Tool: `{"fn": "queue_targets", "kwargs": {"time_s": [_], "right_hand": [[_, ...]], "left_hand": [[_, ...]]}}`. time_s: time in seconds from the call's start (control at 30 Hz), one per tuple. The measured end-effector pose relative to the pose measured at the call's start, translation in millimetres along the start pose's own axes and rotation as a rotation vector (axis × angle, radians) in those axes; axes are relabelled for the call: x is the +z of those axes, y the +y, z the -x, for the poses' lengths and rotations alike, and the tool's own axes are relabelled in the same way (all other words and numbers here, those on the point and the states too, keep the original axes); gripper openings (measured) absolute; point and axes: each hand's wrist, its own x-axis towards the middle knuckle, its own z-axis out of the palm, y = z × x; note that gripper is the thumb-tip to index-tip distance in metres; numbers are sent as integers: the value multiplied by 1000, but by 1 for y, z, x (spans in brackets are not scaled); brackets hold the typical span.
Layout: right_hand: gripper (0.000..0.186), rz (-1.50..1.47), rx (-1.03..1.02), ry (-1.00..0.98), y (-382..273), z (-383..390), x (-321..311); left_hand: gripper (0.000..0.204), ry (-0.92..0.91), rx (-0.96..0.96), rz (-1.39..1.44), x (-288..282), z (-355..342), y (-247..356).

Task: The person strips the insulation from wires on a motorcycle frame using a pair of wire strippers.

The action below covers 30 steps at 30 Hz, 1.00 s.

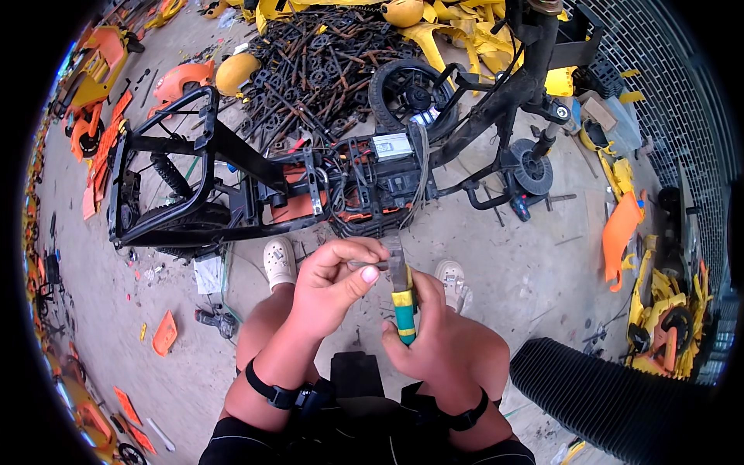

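Observation:
My right hand [422,329] is wrapped round pliers [403,310] with green and yellow handles, their metal jaws pointing away from me. Beside the jaws, my left hand [329,287] is closed in a pinch on a thin grey wire-like piece, mostly hidden by the fingers. That piece reaches toward the jaws; whether they grip it cannot be seen. Just beyond both hands lies a black scooter frame [271,225], with cables [422,170] and a silver box [391,146] at its middle.
A pile of rusty metal parts [302,77] and a wheel [411,97] lie behind the frame. At right are a cordless drill [521,206], an orange panel [622,236] and a ribbed black hose [589,399]. Another power tool [217,320] lies at left, near an orange piece [164,333].

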Motion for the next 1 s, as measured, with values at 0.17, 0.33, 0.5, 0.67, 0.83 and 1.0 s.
{"fn": "queue_targets", "kwargs": {"time_s": [0.17,0.33,0.5,0.67,0.83,1.0], "right_hand": [[82,162,-119,33,-4,0,-8],[85,175,-121,27,-1,2,-7],[85,228,-132,20,2,3,-4],[80,218,-263,91,11,7,0],[67,97,-363,139,11,5,2],[71,134,-355,115,5,1,-3]], "left_hand": [[15,-44,-95,228,-8,4,-3],[16,-46,-160,334,-7,5,0],[14,-67,-94,177,-6,8,-1],[14,-139,17,90,6,16,10],[13,-184,33,103,10,21,16],[11,-129,18,126,9,20,20]]}}
